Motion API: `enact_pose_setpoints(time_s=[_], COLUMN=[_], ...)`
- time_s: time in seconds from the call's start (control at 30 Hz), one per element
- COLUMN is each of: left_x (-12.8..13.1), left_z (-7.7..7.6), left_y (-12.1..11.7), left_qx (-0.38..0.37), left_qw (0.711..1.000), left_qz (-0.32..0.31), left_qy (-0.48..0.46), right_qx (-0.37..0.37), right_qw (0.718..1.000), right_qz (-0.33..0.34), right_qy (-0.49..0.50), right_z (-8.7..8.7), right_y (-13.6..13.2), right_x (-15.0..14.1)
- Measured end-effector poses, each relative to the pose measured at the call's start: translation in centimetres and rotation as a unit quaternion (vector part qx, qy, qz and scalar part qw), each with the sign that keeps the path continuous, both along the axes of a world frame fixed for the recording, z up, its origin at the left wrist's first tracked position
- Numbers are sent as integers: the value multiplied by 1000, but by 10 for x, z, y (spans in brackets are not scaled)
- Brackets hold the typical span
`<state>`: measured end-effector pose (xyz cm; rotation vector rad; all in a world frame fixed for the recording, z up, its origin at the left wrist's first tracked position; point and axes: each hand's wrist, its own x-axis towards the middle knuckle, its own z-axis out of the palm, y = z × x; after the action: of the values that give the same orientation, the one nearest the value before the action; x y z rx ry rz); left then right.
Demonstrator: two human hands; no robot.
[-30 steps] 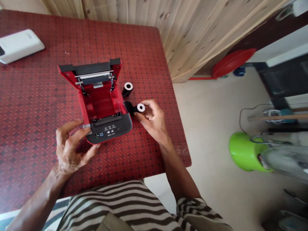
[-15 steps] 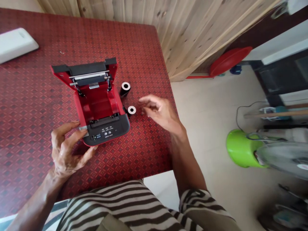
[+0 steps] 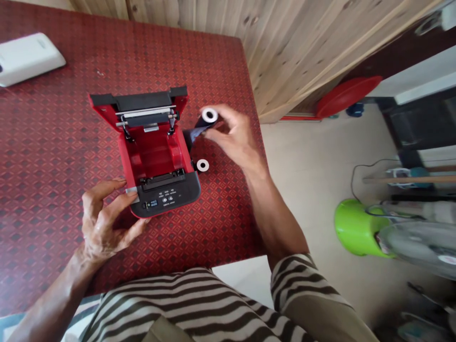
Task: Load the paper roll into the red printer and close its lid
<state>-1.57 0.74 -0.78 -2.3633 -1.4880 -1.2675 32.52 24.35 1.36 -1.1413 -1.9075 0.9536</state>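
Note:
A red and black label printer (image 3: pixel 149 156) stands on the table with its lid raised, its red inner bay in view. My left hand (image 3: pixel 103 221) grips its front left corner, fingers over a grey patch and the thumb along the front edge. Beside the printer's right wall, my right hand (image 3: pixel 237 137) holds a black ribbon roll (image 3: pixel 204 122) with a white core, between thumb and fingers. Dark film hangs from this roll toward the printer's side. Nearer me, a second ribbon roll (image 3: pixel 203 165) sits close by the printer's right front corner, its white core end facing up.
A white power bank-like device (image 3: pixel 32 57) lies at the far left of the red patterned table (image 3: pixel 57 137). Wooden panelling (image 3: pixel 199 19) rises behind the table. On the floor to the right are a green bucket (image 3: pixel 351 228) and a red round object (image 3: pixel 347 96).
My right hand let go of the nearer ribbon roll, moved away, then took hold of the farther one and pulled it slightly right. My left hand stays on the printer.

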Motion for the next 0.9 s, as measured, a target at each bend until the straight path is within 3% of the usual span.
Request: enact_pose_setpoints(time_s=[0.1, 0.17, 0.27, 0.33, 0.43, 0.6, 0.8, 0.9], left_x=[5, 8, 9, 9, 9, 10, 11, 11], left_z=[-1, -2, -2, -2, -1, -1, 1, 2], left_y=[-2, -4, -6, -7, -9, -11, -14, -15], left_qx=[-1, 0, 0, -5, -25, -33, -57, -70], left_qw=[1000, 1000, 1000, 1000, 999, 999, 998, 996], left_qz=[14, 18, 20, 19, 23, 19, 41, 47], left_qy=[-10, -10, -13, -12, -19, -33, 1, -3], right_qx=[6, 30, 99, 172, 228, 179, 137, 155], right_qw=[1000, 996, 982, 955, 913, 882, 882, 902], right_qz=[8, 74, 143, 176, 211, 230, 224, 219], right_qy=[28, 34, -73, -166, -264, -370, -392, -339], right_z=[65, 104, 133, 130, 110, 92, 84, 71], right_y=[-27, -49, -76, -86, -90, -84, -72, -69], right_x=[12, 12, -8, -30, -64, -101, -113, -109])
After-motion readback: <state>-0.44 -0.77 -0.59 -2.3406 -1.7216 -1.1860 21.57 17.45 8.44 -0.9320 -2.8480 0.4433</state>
